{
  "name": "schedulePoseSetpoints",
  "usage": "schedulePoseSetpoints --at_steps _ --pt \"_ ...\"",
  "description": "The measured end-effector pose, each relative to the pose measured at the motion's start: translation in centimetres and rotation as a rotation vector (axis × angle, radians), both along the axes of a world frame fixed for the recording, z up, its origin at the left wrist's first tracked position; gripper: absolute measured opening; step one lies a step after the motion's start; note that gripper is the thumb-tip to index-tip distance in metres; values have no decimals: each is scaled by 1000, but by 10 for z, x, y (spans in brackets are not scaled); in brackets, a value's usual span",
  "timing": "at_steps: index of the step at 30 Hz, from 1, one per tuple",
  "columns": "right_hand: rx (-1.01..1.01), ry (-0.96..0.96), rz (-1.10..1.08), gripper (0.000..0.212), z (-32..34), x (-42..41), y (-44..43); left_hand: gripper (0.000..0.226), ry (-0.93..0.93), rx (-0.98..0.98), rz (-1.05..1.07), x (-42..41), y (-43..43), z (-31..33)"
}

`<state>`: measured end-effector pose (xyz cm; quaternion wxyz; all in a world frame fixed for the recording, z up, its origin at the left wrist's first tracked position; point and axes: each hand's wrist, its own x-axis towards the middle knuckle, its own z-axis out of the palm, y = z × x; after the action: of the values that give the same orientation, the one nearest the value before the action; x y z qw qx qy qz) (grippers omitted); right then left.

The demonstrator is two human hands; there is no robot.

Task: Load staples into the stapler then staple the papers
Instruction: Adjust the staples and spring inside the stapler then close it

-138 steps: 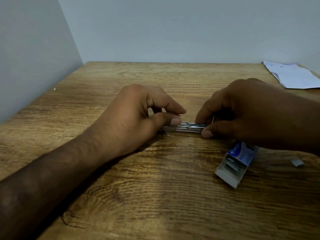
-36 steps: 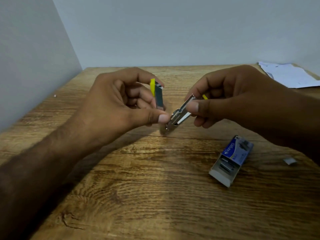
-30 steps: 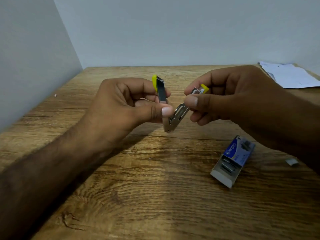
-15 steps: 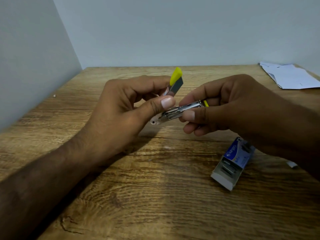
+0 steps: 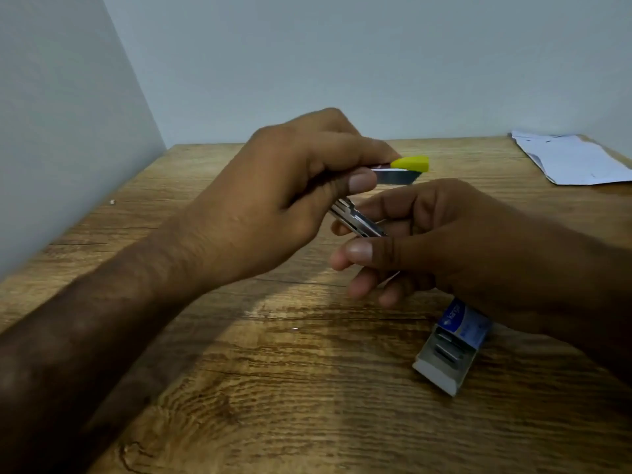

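Note:
A small stapler (image 5: 400,171) with a yellow top and a silver metal body is held open above the wooden table (image 5: 273,388). My left hand (image 5: 284,200) pinches its yellow-capped upper arm, which points right. The silver staple channel (image 5: 359,220) slants down to the right into my right hand (image 5: 444,241), whose thumb and fingers close around its lower end. An open blue and white staple box (image 5: 451,347) lies on the table below my right wrist, with staple strips showing inside. The papers (image 5: 574,159) lie at the far right corner.
Grey walls close off the table on the left and at the back. A tiny white speck (image 5: 113,201) sits near the left wall. Bare wood stretches across the near part of the table.
The stapler's yellow arm has swung from upright to pointing right. My left hand rose and moved right; my right hand dropped lower, with the metal channel tilting down into it.

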<state>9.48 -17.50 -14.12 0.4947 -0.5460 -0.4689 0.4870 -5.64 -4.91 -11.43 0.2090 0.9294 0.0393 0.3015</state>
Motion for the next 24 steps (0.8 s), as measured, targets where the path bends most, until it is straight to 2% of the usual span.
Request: schedulePoseSetpoints --at_steps 3,8,13,16,18,22,24 --pt "31 58 20 36 1 0 -1 22 32 -32 -31 5 -6 12" --pt "81 113 30 41 2 0 -1 29 69 116 -63 9 -12 21" --pt "86 96 4 37 2 1 -2 21 41 40 -52 9 -11 21" --pt "97 148 -21 46 5 3 -3 26 18 106 -98 9 -3 20" --pt "110 174 -82 51 8 7 -3 26 -53 69 -83 9 4 17" --pt "148 116 -236 40 11 13 -3 25 -158 -101 -33 10 9 2" --pt "139 67 -273 40 8 12 -3 25 -158 -87 -5 12 10 -5"
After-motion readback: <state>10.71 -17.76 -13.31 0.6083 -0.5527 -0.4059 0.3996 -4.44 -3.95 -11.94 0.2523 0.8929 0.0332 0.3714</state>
